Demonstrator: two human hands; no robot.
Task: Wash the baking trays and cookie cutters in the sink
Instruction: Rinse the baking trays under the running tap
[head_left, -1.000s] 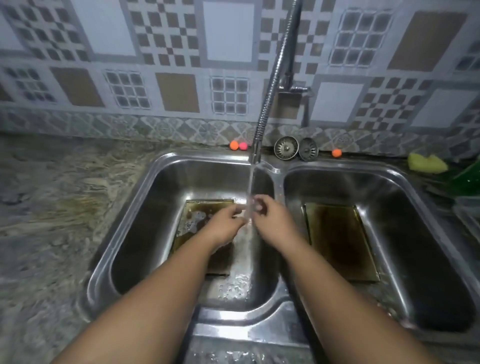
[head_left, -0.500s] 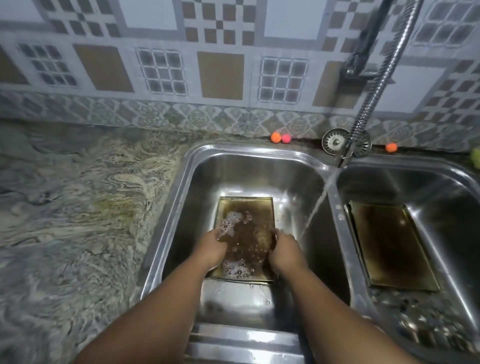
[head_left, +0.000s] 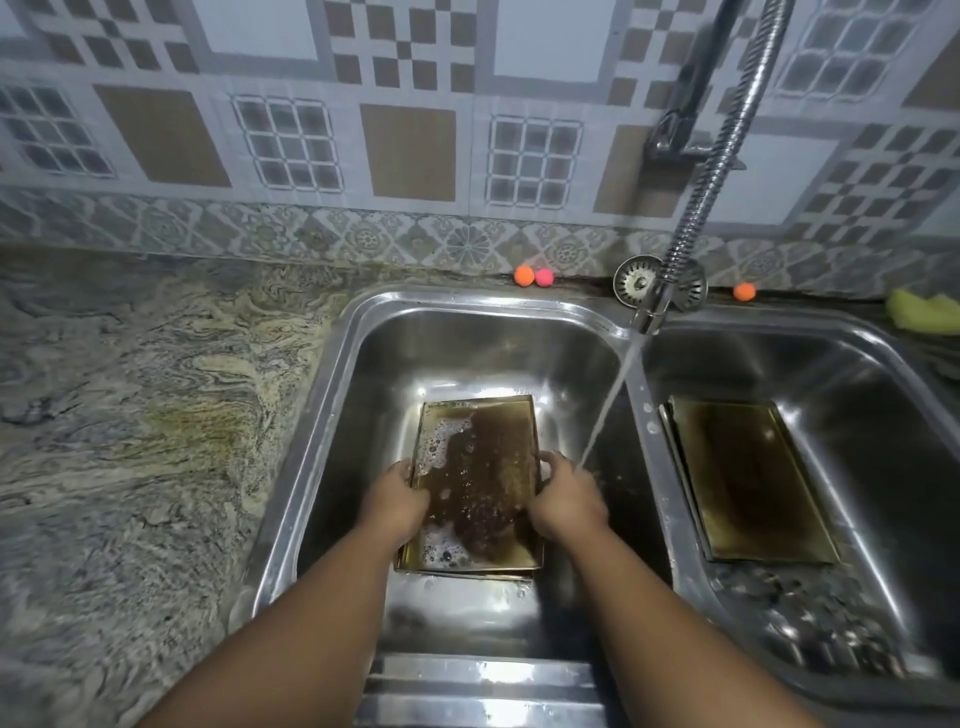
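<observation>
A dirty brown baking tray (head_left: 480, 478) with soap foam lies in the left basin of the steel double sink (head_left: 337, 395). My left hand (head_left: 396, 501) grips its left edge and my right hand (head_left: 566, 499) grips its right edge, fingers curled over the rims. Another brown baking tray (head_left: 748, 480) lies flat in the right basin. Several small metal pieces (head_left: 821, 629), likely cookie cutters, sit blurred at the near end of the right basin. Water streams from the flexible faucet (head_left: 717, 150) and lands just beside my right hand.
A marbled stone counter (head_left: 135, 415) spreads to the left. Along the tiled back wall sit an orange ball (head_left: 523, 275), a pink ball (head_left: 544, 277), another orange ball (head_left: 744, 291) and two sink strainers (head_left: 636, 280). A yellow sponge (head_left: 922, 312) lies at the far right.
A second ago both hands were together under the water stream. They dropped into the left basin and took hold of the tray's two side edges; the view shifted left.
</observation>
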